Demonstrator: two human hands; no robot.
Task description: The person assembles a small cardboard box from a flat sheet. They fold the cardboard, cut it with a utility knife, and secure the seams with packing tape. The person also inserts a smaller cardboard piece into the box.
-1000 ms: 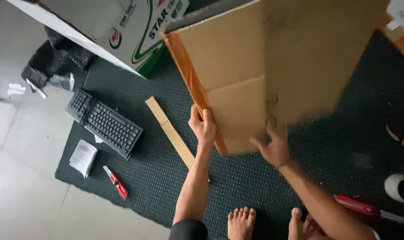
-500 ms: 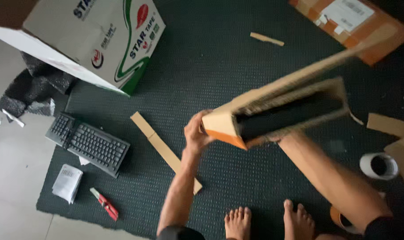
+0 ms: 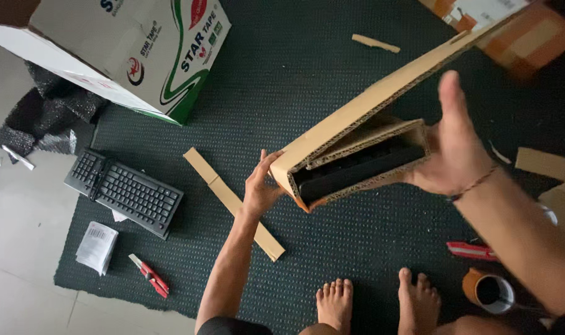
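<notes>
Holding a flat cardboard box [image 3: 382, 118] tilted above the dark mat [image 3: 332, 56], open end toward the camera, showing a black keyboard inside | left hand [image 3: 262, 186] fingers gripped the near corner | right hand [image 3: 457, 146] fingers spread, bracing its side | another keyboard [image 3: 124, 191] lay on the mat.

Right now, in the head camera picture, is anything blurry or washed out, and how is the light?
Head view: soft, even light, no hard shadows; the right hand and the flat brown cardboard box's far end are motion-blurred; the black keyboard and red-handled cutter are sharp; the pale tiled floor looks slightly washed out.
</notes>
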